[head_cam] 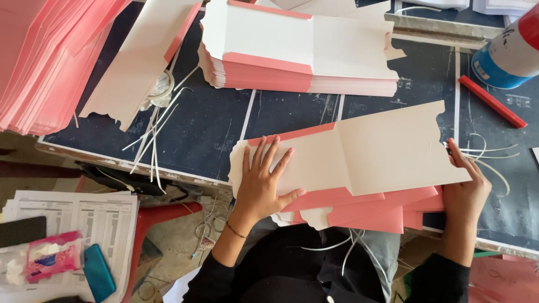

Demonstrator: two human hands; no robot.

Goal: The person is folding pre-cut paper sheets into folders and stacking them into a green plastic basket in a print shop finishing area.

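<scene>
A flat white card cut-out with a pink folded strip (359, 154) lies on top of a small pile of pink and white card pieces (370, 210) at the table's near edge. My left hand (264, 179) rests flat on its left half, fingers spread. At the card's right end my right hand (466, 188) presses against the edge, fingers bent over it. The card lies slightly tilted, its right end lower.
A tall stack of the same cards (297, 56) sits further back. More pink sheets (45, 62) fan out at the far left. A red stick (493, 102) and a blue and white can (508, 53) are at the right. White strips (154, 140) lie on the dark table (213, 129). Papers, a phone and a tissue packet (53, 255) lie lower left.
</scene>
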